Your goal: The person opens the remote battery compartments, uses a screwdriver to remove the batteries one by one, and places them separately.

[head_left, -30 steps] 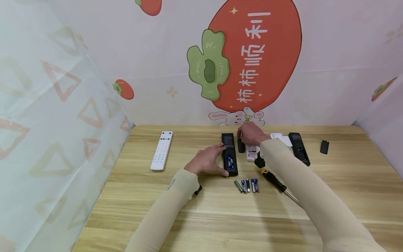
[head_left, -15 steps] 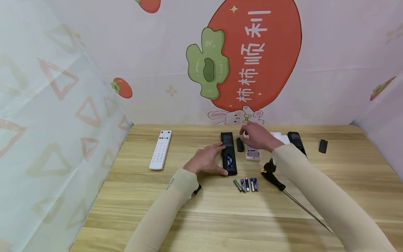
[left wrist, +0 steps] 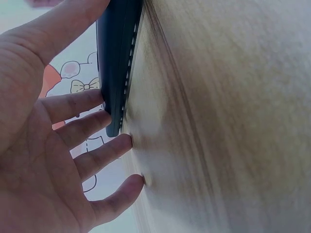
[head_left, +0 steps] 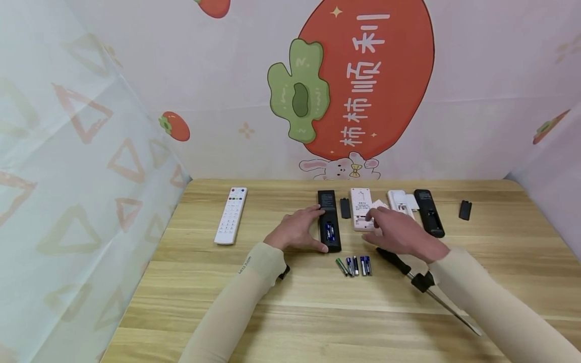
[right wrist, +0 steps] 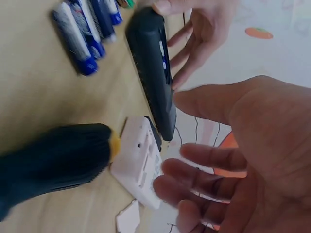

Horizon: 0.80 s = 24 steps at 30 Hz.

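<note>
A black remote control point(head_left: 330, 214) lies face down, two blue batteries point(head_left: 330, 232) in its uncovered compartment. My left hand point(head_left: 295, 231) touches its left side, thumb by the near end. In the left wrist view, its fingers point(left wrist: 80, 103) extend fairly straight; two meet the remote's side and the others reach the table. My right hand point(head_left: 397, 232) holds nothing; its fingers bend loosely near a pale remote point(head_left: 361, 199) with an exposed battery compartment. Between the two remotes lies a small black battery cover point(head_left: 345, 208). Below the right hand is a screwdriver point(head_left: 392, 259) with a black handle.
Several loose batteries point(head_left: 355, 266) lie in front of the remotes. A white remote point(head_left: 231, 216) is at the left. On the right are a white remote with its compartment showing point(head_left: 399, 199), another black remote point(head_left: 428, 214) and a second black cover point(head_left: 465, 210).
My right hand has left the black cover beside the remote and drawn back toward the right and nearer me, uncovering the pale remote. The left hand stays on the black remote.
</note>
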### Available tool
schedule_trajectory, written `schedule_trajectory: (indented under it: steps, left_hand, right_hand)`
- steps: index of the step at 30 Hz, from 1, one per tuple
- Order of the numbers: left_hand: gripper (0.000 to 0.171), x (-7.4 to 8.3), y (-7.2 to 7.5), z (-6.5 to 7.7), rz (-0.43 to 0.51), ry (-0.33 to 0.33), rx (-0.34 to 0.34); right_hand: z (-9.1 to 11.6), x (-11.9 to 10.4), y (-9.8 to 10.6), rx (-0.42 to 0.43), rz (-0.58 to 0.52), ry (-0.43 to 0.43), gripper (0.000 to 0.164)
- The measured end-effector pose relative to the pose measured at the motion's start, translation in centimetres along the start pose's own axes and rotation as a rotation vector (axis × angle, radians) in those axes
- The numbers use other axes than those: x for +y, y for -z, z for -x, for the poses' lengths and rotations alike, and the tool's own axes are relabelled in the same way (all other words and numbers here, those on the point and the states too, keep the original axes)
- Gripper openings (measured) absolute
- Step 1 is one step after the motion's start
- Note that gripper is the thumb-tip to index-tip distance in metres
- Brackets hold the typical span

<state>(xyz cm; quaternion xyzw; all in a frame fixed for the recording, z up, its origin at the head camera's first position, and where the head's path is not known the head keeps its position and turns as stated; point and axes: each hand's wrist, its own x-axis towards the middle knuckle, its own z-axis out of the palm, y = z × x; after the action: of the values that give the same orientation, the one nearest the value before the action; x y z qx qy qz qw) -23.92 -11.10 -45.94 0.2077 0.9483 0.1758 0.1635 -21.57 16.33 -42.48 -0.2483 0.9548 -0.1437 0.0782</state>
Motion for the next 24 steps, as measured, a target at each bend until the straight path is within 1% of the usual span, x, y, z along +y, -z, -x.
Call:
schedule_trajectory:
  steps: [3,6,9,12,19,24]
  left_hand:
    - [0.102,0.0,0.0,0.0,-0.005,0.004,-0.003]
    - [0.102,0.0,-0.1,-0.1,-0.004,0.004,-0.002]
    - [0.102,0.0,-0.1,0.0,0.004,0.006,-0.005]
    - [0.102,0.1,0.0,0.0,0.012,0.011,-0.010]
    - [0.102,0.2,0.2,0.1,0.020,0.014,-0.014]
    - [0.101,0.3,0.1,0.0,0.021,0.018,-0.015]
  right_hand:
    - [1.3,0.2,-0.3,-0.045,0.011,-0.036,0.051]
    - [2.4,0.6,-0.7,-0.090,0.016,-0.068,0.054]
    - [3.2,1.0,-1.2,-0.140,0.014,-0.091,0.052]
    - [3.8,1.3,-1.6,-0.177,0.015,-0.108,0.047]
    - [4.0,1.4,-1.7,-0.221,0.004,-0.109,0.034]
    - [3.8,1.3,-1.4,-0.204,0.064,-0.043,0.032]
